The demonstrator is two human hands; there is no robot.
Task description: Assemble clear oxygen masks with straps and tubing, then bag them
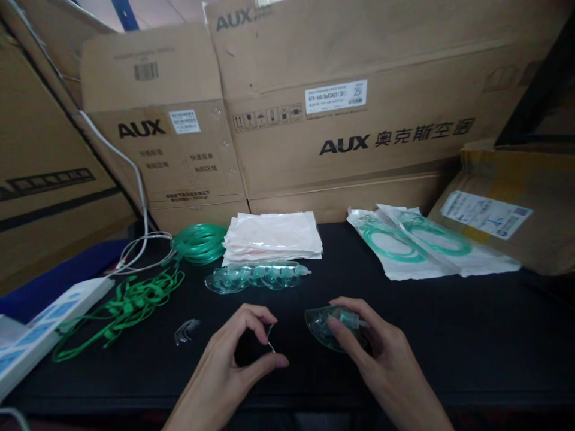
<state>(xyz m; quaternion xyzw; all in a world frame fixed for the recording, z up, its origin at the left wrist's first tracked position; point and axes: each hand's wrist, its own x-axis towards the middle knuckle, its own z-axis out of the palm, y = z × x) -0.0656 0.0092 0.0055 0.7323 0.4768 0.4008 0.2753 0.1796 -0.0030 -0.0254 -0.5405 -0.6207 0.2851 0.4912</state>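
Onscreen, my left hand is pinching a thin strip, my right hand a green mask (lower centre).

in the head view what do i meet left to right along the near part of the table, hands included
White power strip → green cords → small curved pieces → left hand holding a thin strip → right hand holding a green mask.

Left fingers pinch a thin strip while right fingers hold a green mask
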